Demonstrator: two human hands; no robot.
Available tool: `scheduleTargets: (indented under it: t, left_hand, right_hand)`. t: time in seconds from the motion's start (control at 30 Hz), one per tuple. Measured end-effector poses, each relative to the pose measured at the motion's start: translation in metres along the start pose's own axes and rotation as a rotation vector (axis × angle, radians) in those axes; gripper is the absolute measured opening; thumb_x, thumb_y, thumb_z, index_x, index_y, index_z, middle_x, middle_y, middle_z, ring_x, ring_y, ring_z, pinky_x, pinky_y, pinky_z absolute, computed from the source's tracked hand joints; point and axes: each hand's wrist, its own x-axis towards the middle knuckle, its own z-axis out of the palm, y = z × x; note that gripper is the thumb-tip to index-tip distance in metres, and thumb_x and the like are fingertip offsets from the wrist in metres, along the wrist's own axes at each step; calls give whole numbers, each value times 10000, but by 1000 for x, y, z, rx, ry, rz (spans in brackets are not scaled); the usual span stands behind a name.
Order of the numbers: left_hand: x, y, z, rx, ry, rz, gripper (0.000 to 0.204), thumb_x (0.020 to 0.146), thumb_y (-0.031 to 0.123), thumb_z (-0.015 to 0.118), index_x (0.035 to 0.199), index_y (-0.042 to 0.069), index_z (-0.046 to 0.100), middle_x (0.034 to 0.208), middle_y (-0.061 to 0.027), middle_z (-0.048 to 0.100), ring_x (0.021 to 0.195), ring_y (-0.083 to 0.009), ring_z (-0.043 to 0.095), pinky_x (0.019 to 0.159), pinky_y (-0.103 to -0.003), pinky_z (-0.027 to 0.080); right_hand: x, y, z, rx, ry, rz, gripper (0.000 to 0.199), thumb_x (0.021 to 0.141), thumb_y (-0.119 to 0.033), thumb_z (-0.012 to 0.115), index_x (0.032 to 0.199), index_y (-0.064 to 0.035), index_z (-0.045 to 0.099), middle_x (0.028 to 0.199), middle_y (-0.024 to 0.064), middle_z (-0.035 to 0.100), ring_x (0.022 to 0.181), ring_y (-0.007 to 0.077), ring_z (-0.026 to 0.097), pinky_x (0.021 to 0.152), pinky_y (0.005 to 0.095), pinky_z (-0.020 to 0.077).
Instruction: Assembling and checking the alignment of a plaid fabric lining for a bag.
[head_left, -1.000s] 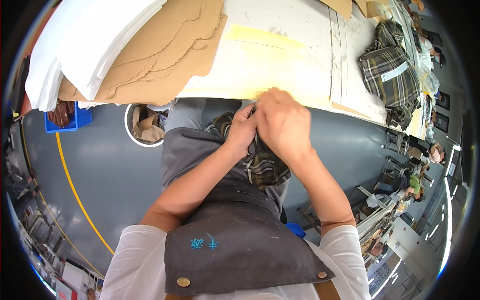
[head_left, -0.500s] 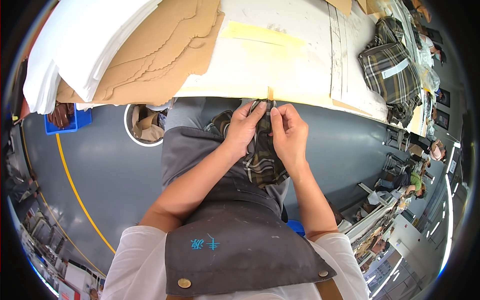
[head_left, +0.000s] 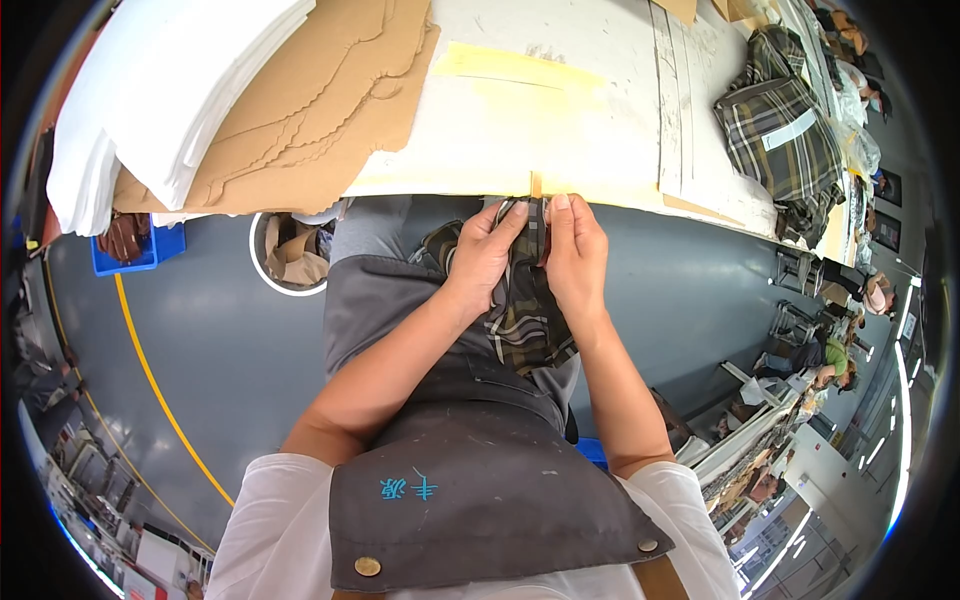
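A dark plaid cloth piece (head_left: 522, 325) hangs from both my hands at the table's front edge and drapes over my lap. My left hand (head_left: 483, 258) pinches its left side, thumb pressed on top. With thumb and fingers together, my right hand (head_left: 577, 253) grips the right edge of the same cloth. Between the hands a narrow strip of the plaid runs up to a small tan tab (head_left: 536, 184) on the table edge. Whether the cloth is fixed to that tab cannot be made out. The fingertips beneath the cloth are hidden.
The white worktable (head_left: 560, 130) carries brown cardboard patterns (head_left: 330, 110) and white sheets (head_left: 190, 90) at left. Folded plaid garments (head_left: 780, 125) lie at right. Below are a blue crate (head_left: 140, 250) and a round white bin (head_left: 290, 285). Other people sit far right.
My right hand has shifted slightly up, and its fingers have closed at the top edge of the cloth. My left hand keeps its hold, almost unmoved.
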Motion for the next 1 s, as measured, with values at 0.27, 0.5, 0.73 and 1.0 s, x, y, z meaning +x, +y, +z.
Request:
scheduleTargets:
  t: [0.27,0.5,0.73,1.0]
  left_hand:
    - [1,-1,-1,-1,23,24,199,902,215,525,914,30,597,798,6,587,678,-44,514,587,-209,445]
    - [-1,2,4,14,35,5,198,906,222,517,897,40,594,759,8,578,652,-46,509,562,-209,443]
    - [1,0,2,9,51,44,196,907,210,513,914,32,596,780,3,585,653,-49,522,562,-212,452]
    - [1,-2,2,45,70,50,203,901,199,527,971,27,608,853,19,589,759,-34,498,685,-206,419]
  right_hand:
    - [-14,6,-1,307,-98,28,77,874,-90,533,855,-48,471,664,-49,484,536,7,408,451,165,387]
    - [-9,6,-3,236,-126,35,89,892,-125,520,881,-50,474,682,-30,487,550,14,425,460,169,409]
    - [-11,2,1,265,-85,106,115,872,-138,555,873,-52,479,681,-36,488,559,6,423,455,171,405]
    - [-5,8,15,176,68,39,167,876,-191,568,785,-60,519,670,-58,490,598,-4,383,490,161,304]
